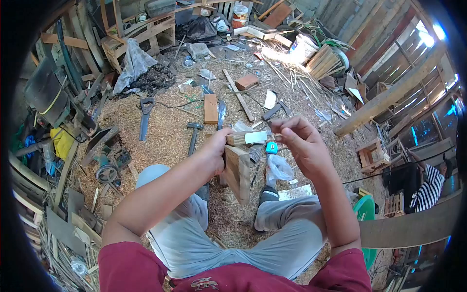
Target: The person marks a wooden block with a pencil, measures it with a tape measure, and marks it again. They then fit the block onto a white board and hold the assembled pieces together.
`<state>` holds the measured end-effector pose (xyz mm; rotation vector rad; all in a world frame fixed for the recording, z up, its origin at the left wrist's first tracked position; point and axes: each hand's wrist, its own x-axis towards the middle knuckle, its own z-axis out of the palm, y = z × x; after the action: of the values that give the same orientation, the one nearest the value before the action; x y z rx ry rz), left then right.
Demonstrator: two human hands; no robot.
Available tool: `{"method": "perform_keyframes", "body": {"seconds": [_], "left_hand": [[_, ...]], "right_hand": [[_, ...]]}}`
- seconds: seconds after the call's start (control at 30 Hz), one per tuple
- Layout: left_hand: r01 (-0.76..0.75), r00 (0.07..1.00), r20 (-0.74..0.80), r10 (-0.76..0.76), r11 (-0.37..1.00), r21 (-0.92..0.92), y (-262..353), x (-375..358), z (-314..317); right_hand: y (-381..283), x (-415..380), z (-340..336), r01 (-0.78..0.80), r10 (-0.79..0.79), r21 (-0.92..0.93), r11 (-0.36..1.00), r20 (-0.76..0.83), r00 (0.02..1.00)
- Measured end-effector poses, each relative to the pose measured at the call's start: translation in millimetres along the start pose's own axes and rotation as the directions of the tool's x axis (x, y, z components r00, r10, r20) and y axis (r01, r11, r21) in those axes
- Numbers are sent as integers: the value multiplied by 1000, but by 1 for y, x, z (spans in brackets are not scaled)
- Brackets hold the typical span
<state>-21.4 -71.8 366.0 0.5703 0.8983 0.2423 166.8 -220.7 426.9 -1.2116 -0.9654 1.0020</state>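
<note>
Left hand [217,148] clasped; right hand [296,141] raised, fingertips seemingly pinched.

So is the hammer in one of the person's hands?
No, the hammer lies on the sawdust floor, while the left hand holds a wooden block and the right hand pinches something small.

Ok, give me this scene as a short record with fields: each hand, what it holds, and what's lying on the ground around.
left hand: left hand holds a small wood strip on top of a wooden frame
right hand: right hand, fingertips pinched together near the strip's end; what they pinch is too small to tell
frame: upright between the knees
ground: sawdust floor with a hammer, a handsaw, a wood block and a plastic bag
posture: seated, legs apart
</note>
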Motion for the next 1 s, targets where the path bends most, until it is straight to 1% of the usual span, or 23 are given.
{"method": "perform_keyframes", "body": {"seconds": [0.07,0.1,0.2,0.3,0.43,0.53,0.63,0.73,0.83,0.9,1.0], "left_hand": [[43,998,42,-44,999,27,-8,5,1],[60,996,68,-62,998,33,-12,9,0],[80,995,45,-84,994,80,-21,18,0],[70,996,50,-73,996,56,-23,15,4],[33,998,60,-36,998,49,-26,15,4],[26,997,66,-29,998,52,-27,16,3],[34,998,56,-38,997,65,-25,11,3],[48,997,57,-53,996,73,-25,10,3],[56,996,69,-60,996,63,-27,11,3],[54,996,75,-58,997,51,-26,10,4],[59,998,23,-61,996,70,-24,4,8]], "right_hand": [[5,2,-8,-43,44,-113,993,-1,999],[3,2,-8,-60,61,-103,993,6,998],[0,2,1,-125,126,-69,990,22,992],[2,5,-3,-120,137,-170,978,92,986],[-3,3,1,-158,183,-266,951,70,981],[3,5,-6,-163,206,-338,927,96,974],[5,6,-7,-145,208,-405,903,115,971],[9,5,-6,-45,111,-457,889,118,987],[12,6,-6,-11,76,-456,890,126,989],[10,6,-6,-19,85,-468,883,119,989],[12,6,-6,-7,72,-461,887,123,990]]}}
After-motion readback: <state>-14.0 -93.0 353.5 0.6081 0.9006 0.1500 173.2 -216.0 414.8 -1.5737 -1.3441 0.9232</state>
